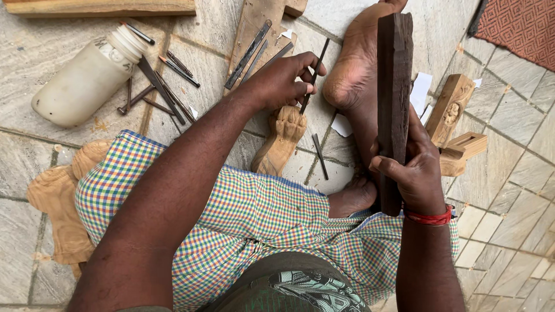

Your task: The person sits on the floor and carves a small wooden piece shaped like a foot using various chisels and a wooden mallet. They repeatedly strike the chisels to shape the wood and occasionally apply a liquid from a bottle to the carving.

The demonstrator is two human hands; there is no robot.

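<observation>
My left hand [283, 81] pinches a thin dark metal chisel [312, 72], its tip held down at a small carved wooden piece [281, 141] lying on the stone floor. My right hand [413, 173] grips a long dark wooden bar [394, 86] and holds it upright over my bare foot [358, 63]. My lap is covered by a multicoloured checked cloth [243, 219]. A red thread sits on my right wrist.
A white plastic bottle [87, 78] lies at top left beside several loose chisels [162, 86]. More tools rest on a wooden board [254, 34]. Carved wooden blocks [454, 124] lie at right, a flat carved panel [55, 196] at left, a red mat [520, 26] top right.
</observation>
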